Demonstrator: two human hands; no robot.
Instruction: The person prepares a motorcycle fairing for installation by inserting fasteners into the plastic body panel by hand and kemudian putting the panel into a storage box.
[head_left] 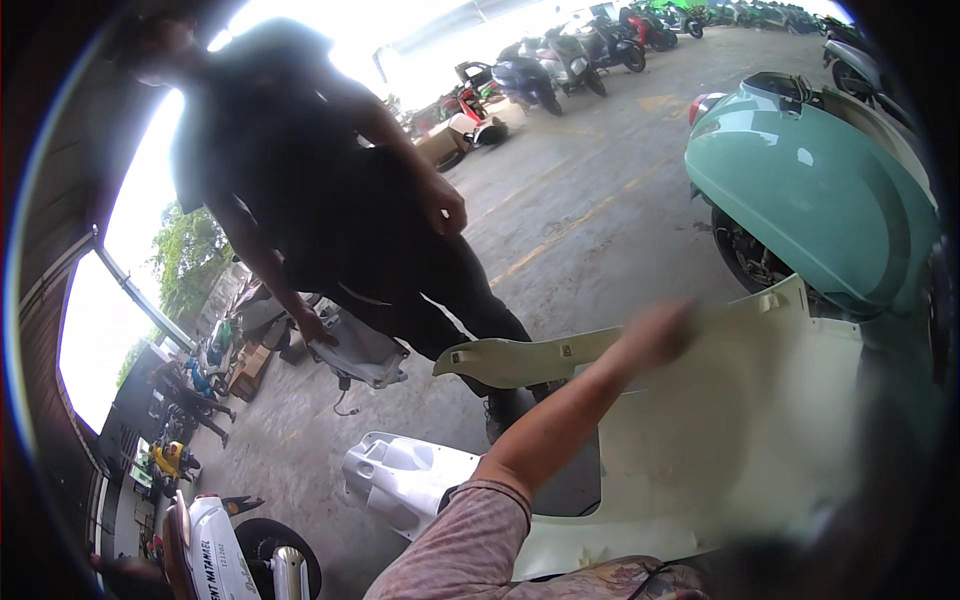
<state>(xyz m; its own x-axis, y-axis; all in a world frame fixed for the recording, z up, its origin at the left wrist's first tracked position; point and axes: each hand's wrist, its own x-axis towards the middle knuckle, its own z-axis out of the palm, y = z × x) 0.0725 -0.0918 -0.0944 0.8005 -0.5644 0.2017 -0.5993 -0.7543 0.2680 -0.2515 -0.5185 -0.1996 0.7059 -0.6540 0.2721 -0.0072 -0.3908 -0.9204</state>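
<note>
Head view: I look at a pale cream-green panel (725, 430) spread over the lower right, its narrow strip reaching left in front of a co-worker's (320, 190) legs.
Left hand (657, 338): blurred by motion, over the panel's upper edge, between the strip and the upper right corner; I cannot fairly tell whether it is clamped on that edge or only passing above it.
Right hand: outside what I can make out, so I cannot tell its state.
Co-worker: stands beyond the strip in dark clothes, one hand lowered on a grey part (365, 352).
White plastic part (405, 478): just left of the panel.
Mint scooter (800, 185): just beyond the panel's upper right corner.
Concrete floor (590, 215): parked scooters (568, 62) along its far edge.
</note>
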